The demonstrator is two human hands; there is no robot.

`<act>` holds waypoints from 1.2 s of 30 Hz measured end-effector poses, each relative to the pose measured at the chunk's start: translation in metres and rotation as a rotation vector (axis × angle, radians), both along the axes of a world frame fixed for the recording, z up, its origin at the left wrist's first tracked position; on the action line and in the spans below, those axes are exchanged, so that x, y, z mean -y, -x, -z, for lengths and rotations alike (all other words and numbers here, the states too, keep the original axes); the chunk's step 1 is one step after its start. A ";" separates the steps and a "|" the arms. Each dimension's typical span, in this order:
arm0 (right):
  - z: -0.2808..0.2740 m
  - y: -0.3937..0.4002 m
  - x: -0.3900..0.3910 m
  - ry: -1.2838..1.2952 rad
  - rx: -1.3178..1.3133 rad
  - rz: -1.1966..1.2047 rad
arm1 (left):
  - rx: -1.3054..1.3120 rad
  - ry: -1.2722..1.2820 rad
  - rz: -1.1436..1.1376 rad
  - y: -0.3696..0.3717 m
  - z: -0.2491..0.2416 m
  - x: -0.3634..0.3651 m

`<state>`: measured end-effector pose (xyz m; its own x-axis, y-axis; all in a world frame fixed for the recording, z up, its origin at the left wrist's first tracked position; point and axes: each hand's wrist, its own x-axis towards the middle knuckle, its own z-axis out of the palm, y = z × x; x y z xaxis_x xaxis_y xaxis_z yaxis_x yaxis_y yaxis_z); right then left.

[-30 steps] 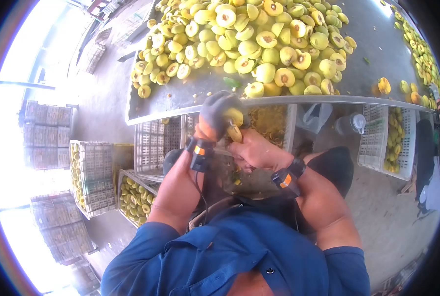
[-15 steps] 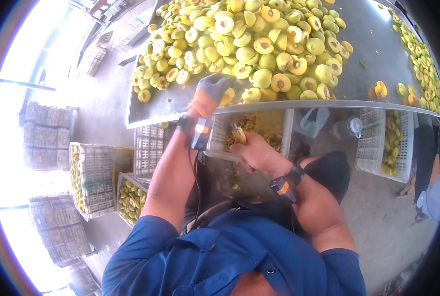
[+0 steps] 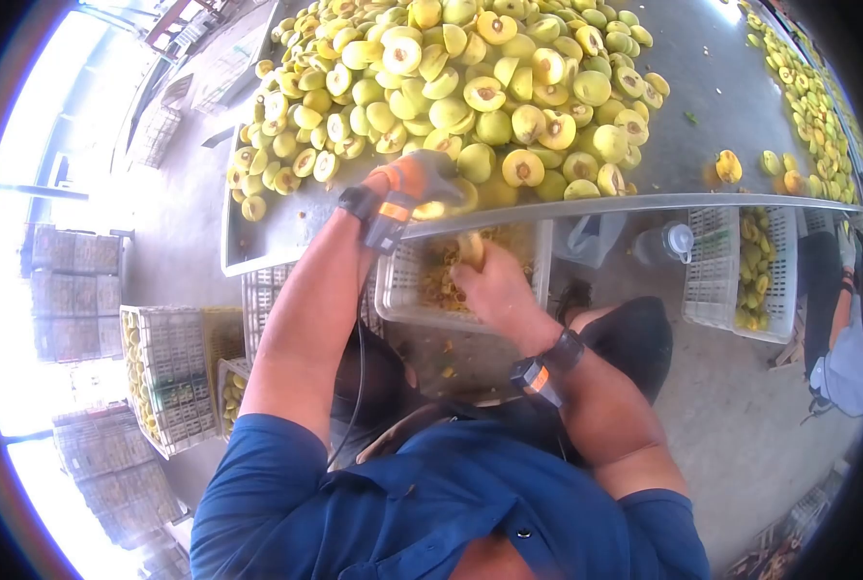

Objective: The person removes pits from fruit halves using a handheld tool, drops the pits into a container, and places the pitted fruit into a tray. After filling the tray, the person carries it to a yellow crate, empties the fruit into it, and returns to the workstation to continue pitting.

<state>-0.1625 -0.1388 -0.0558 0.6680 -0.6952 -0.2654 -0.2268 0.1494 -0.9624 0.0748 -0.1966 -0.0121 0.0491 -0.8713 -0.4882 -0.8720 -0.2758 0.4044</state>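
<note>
My left hand (image 3: 434, 181), in a grey glove with an orange cuff, is at the front edge of a heap of halved yellow-green stone fruit (image 3: 441, 111) on the metal table. Fruit halves (image 3: 429, 210) lie right by its fingers, which are blurred, so a grip cannot be made out. Below the table edge, my bare right hand (image 3: 497, 290) is closed round a short tool with a yellowish handle (image 3: 471, 249), its tip pointing up. Beneath that hand stands a white plastic crate (image 3: 397, 300) holding brownish-yellow fruit scraps.
The metal table's raised rim (image 3: 596, 205) runs between me and the heap. More fruit (image 3: 813, 106) lies at the far right. A clear jug (image 3: 665, 242), a plastic bag (image 3: 591, 239) and a fruit crate (image 3: 712, 280) are under the table. Another person's arm (image 3: 842, 309) shows at right.
My left hand has shifted towards the fruit at the table rim, its fingers now lower and more blurred. The tool in my right hand has turned more upright. The whole view has shifted slightly.
</note>
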 end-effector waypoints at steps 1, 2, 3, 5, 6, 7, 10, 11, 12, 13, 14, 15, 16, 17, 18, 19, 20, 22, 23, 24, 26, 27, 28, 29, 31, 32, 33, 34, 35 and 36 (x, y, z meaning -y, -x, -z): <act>-0.001 -0.001 0.005 0.027 -0.010 0.042 | -0.027 -0.002 -0.038 -0.003 0.002 -0.002; -0.001 -0.002 0.010 0.054 -0.021 0.084 | -0.043 0.069 -0.113 -0.002 0.006 -0.008; -0.005 -0.003 0.016 0.059 -0.018 0.126 | -0.057 0.141 -0.186 0.000 0.011 -0.016; -0.007 -0.008 0.026 0.097 -0.007 0.207 | -0.111 0.283 -0.298 0.003 0.015 -0.031; -0.005 -0.011 0.028 0.127 -0.002 0.244 | -0.154 0.349 -0.339 0.002 0.016 -0.039; -0.004 -0.014 0.028 0.157 0.000 0.277 | -0.200 0.414 -0.384 0.002 0.016 -0.049; 0.000 -0.019 0.027 0.187 -0.039 0.255 | -0.104 0.488 -0.402 0.005 -0.014 -0.076; 0.001 -0.019 0.028 0.203 -0.040 0.253 | -0.047 0.528 -0.415 0.001 -0.020 -0.083; -0.001 -0.018 0.027 0.190 -0.037 0.265 | 0.010 0.565 -0.399 -0.017 -0.018 -0.099; -0.004 -0.016 0.025 0.175 -0.032 0.279 | 0.030 0.528 -0.513 -0.035 -0.021 -0.121; -0.005 -0.014 0.025 0.158 -0.027 0.295 | 0.050 0.488 -0.624 -0.052 -0.025 -0.147; -0.003 -0.013 0.027 0.143 -0.005 0.313 | 0.204 0.452 -0.629 -0.067 -0.031 -0.173; 0.003 -0.011 0.029 0.124 0.013 0.331 | 0.334 0.402 -0.616 -0.093 -0.021 -0.199; 0.006 -0.009 0.029 0.107 0.021 0.341 | 0.360 0.336 -0.678 -0.118 -0.013 -0.225; 0.008 -0.006 0.028 0.089 0.030 0.351 | 0.477 0.210 -0.656 -0.132 -0.012 -0.241; 0.005 -0.006 0.028 0.080 0.033 0.352 | 0.440 0.339 -0.688 -0.133 -0.006 -0.243; 0.003 -0.007 0.029 0.073 0.038 0.355 | 0.401 0.472 -0.720 -0.134 0.000 -0.245; -0.002 -0.009 0.030 0.056 0.049 0.364 | 0.210 0.601 -0.783 -0.118 -0.001 -0.228; -0.002 -0.010 0.030 0.062 0.057 0.368 | 0.142 0.607 -0.757 -0.088 -0.012 -0.200; -0.002 -0.012 0.031 0.068 0.066 0.372 | 0.120 0.591 -0.698 -0.059 -0.021 -0.173; -0.001 -0.013 0.031 0.075 0.071 0.379 | -0.004 0.552 -0.516 -0.025 -0.003 -0.120; -0.001 -0.012 0.030 0.087 0.058 0.372 | -0.071 0.448 -0.446 -0.009 -0.003 -0.097; 0.000 -0.011 0.030 0.099 0.045 0.366 | -0.138 0.346 -0.375 0.007 -0.003 -0.075; 0.001 -0.010 0.028 0.122 0.023 0.352 | -0.053 0.322 -0.299 0.014 0.017 -0.054; -0.001 -0.007 0.028 0.150 -0.012 0.327 | 0.021 0.260 -0.208 0.020 0.036 -0.030; -0.004 -0.006 0.027 0.157 -0.024 0.317 | 0.012 0.224 -0.192 0.022 0.036 -0.023; -0.008 -0.005 0.028 0.161 -0.037 0.306 | 0.004 0.186 -0.177 0.023 0.036 -0.019; -0.010 -0.006 0.028 0.154 -0.027 0.302 | -0.001 0.153 -0.144 0.025 0.027 -0.019; -0.013 -0.006 0.029 0.148 -0.015 0.300 | -0.016 0.147 -0.174 0.026 0.015 -0.020; -0.015 -0.007 0.029 0.142 -0.004 0.295 | -0.032 0.142 -0.205 0.027 0.005 -0.022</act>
<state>-0.1560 -0.1681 -0.0413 0.4310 -0.8891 -0.1544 -0.1978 0.0738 -0.9775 0.0474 -0.1747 -0.0170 0.2180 -0.9047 -0.3660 -0.7898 -0.3838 0.4784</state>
